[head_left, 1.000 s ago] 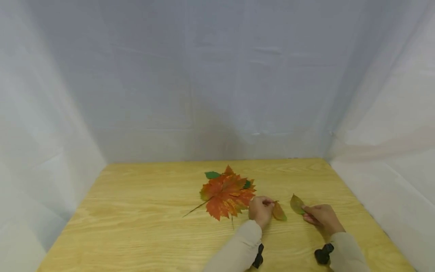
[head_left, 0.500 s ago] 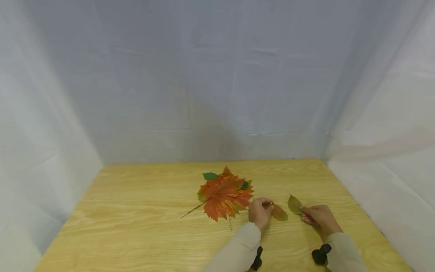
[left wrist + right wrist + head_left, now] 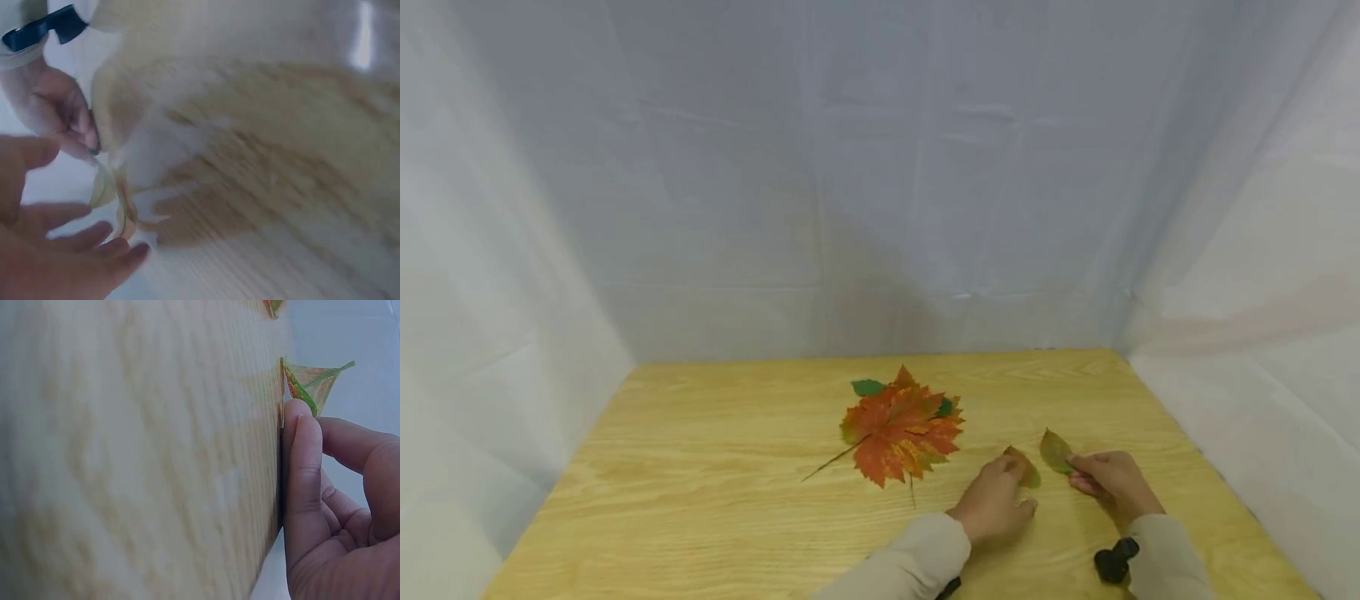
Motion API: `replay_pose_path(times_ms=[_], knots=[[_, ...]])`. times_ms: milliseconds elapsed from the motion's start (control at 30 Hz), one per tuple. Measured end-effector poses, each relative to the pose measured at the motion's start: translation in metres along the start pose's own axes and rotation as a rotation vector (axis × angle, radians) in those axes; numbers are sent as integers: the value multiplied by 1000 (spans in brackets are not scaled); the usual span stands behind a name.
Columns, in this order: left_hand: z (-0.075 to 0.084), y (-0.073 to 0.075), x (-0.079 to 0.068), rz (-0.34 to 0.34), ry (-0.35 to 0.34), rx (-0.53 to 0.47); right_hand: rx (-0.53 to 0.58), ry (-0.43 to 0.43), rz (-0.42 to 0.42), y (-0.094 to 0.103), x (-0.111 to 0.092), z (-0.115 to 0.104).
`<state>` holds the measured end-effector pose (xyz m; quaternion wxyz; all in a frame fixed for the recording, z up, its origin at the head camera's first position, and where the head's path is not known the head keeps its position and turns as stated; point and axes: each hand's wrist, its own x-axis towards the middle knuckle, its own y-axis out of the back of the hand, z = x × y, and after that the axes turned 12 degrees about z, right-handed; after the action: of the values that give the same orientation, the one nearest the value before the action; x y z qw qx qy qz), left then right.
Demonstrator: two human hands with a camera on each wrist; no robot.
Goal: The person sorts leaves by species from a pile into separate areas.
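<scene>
My right hand (image 3: 1116, 482) pinches a yellow-green leaf (image 3: 1055, 451) between thumb and fingers, low over the table. In the right wrist view, the thumb and fingertips meet on that leaf (image 3: 320, 384). To its left lies an orange-green leaf (image 3: 1028, 472) on the wood, partly covered by the fingers of my left hand (image 3: 996, 504). The left wrist view shows the left fingers (image 3: 69, 244) spread, the thumb well apart from them and nothing gripped. Left of both hands sits a pile of red-orange maple leaves (image 3: 898, 429) with thin dark stems and two green bits showing.
A light wood-grain table (image 3: 715, 500) spreads beneath everything. White sheeting (image 3: 880, 208) hangs behind it, with more along both sides. A dark device (image 3: 1116, 560) is strapped at the right wrist.
The left hand has let go of the orange-green leaf's stem end, and its thumb has swung away from the fingers. That leaf has shifted slightly right. The right hand keeps its pinch.
</scene>
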<state>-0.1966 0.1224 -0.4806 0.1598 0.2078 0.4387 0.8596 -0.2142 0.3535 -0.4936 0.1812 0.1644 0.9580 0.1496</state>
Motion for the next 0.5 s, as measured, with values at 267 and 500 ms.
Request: replay_pose_path(times_ms=[267, 500], knots=[[4, -12, -4, -133, -28, 262, 28, -9, 2, 0, 3, 2], [5, -15, 2, -168, -60, 342, 19, 28, -22, 3, 4, 6]])
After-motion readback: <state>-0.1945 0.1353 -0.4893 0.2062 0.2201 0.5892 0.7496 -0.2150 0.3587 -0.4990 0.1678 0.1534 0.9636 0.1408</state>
